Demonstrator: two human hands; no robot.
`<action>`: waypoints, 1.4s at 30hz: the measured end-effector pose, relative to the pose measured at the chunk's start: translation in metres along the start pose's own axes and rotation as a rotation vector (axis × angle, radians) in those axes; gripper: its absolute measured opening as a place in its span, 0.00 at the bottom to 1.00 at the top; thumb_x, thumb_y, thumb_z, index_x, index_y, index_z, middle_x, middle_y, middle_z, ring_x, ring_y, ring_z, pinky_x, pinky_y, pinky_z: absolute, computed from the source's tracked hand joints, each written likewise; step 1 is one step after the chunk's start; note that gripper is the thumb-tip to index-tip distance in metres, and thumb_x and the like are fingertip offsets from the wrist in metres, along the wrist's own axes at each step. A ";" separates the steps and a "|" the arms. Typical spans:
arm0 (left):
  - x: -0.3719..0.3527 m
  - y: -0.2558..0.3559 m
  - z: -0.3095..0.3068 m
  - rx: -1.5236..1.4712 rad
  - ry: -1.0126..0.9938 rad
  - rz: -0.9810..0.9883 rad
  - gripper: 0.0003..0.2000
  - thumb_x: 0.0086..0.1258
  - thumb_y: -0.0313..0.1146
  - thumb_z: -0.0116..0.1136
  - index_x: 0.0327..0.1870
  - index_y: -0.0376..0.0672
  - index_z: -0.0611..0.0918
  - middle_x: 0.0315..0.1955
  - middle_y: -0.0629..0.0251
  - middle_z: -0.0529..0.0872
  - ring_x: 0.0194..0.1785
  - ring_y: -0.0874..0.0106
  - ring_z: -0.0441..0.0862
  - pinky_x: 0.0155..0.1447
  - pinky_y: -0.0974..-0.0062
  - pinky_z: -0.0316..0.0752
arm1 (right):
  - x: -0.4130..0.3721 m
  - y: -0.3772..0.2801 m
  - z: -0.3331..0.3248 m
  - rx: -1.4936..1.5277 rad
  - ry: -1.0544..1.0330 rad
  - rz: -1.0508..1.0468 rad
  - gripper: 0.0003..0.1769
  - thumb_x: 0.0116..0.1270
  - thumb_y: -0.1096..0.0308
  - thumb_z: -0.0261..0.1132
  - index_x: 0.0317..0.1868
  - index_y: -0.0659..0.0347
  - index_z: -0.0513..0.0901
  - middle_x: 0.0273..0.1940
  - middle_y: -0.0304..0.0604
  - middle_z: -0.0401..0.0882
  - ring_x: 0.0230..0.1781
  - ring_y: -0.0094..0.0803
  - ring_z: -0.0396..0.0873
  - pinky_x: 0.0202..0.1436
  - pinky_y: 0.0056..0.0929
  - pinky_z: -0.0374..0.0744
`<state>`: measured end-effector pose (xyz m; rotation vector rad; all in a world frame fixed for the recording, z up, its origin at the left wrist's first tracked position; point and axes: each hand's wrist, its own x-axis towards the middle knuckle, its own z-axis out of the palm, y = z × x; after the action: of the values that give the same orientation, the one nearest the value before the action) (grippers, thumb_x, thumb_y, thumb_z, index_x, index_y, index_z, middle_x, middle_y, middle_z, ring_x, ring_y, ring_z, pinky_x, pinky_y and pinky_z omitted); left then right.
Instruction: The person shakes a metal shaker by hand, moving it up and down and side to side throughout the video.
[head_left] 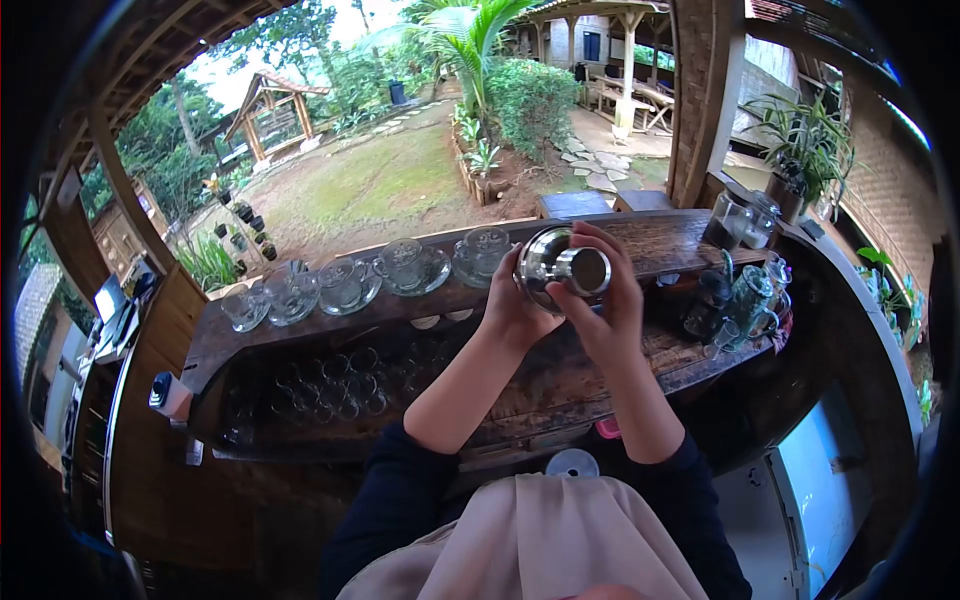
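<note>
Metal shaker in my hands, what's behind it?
The dark wooden ledge shows beyond the metal shaker, with glass cups along its left part. What sits directly behind it, your left hand and right hand is hidden.

The left forearm (465,390) and the right forearm (640,400) are stretched forward and angled in toward each other, bared up to the dark sleeves (400,490). The left hand (510,308) is curled in a grip, its fingertips mostly hidden. The right hand (617,305) is held just beside it, likewise curled, with the fingers (597,240) bent over above and the thumb (572,302) set below. The wrists are kept apart.
</note>
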<state>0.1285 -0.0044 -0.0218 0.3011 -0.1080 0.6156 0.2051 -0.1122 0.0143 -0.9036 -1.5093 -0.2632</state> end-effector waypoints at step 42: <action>0.236 -0.271 0.152 0.314 -0.715 -0.247 0.26 0.69 0.54 0.45 0.58 0.42 0.71 0.51 0.54 0.78 0.53 0.63 0.78 0.60 0.62 0.73 | 0.044 0.089 -0.356 -0.404 0.149 -0.958 0.31 0.50 0.56 0.71 0.54 0.50 0.71 0.54 0.43 0.69 0.57 0.41 0.70 0.60 0.47 0.69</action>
<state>0.4768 -0.1309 0.1006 0.8196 -0.6547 0.2534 0.5321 -0.2677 0.0879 -0.3771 -1.6803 -1.3343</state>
